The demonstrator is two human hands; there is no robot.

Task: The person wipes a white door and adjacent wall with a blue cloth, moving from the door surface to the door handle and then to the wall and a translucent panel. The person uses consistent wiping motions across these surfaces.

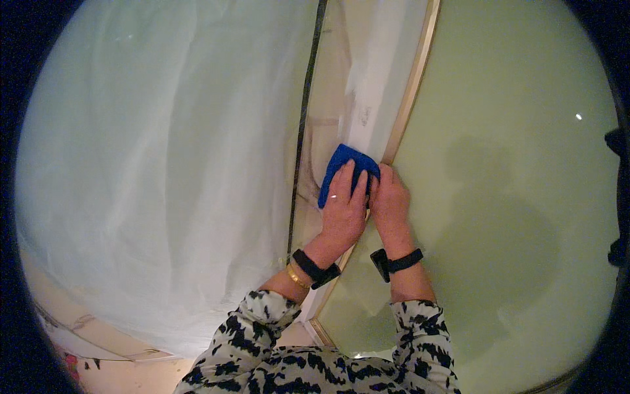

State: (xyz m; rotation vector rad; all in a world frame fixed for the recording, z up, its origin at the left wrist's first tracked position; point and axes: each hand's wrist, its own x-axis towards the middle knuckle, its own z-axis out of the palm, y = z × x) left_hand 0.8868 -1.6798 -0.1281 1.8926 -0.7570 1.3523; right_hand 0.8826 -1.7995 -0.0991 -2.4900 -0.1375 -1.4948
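Note:
A folded blue cloth (362, 156) lies against a pale strip (376, 98) that runs between two large panels. My left hand (345, 204) presses flat on the cloth with its fingers a little apart. Close beside it, my right hand (391, 197) has its fingers curled at the cloth's right edge, by the gold-coloured trim (412, 93). Its fingertips are partly hidden. The cloth's underside is out of sight.
On the left stretches a whitish, smeared glossy panel (172, 147) with a dark edge line (304, 108). To the right is a glossy pale green panel (517, 123) carrying a shadow. Patterned tiles (83, 325) show at lower left.

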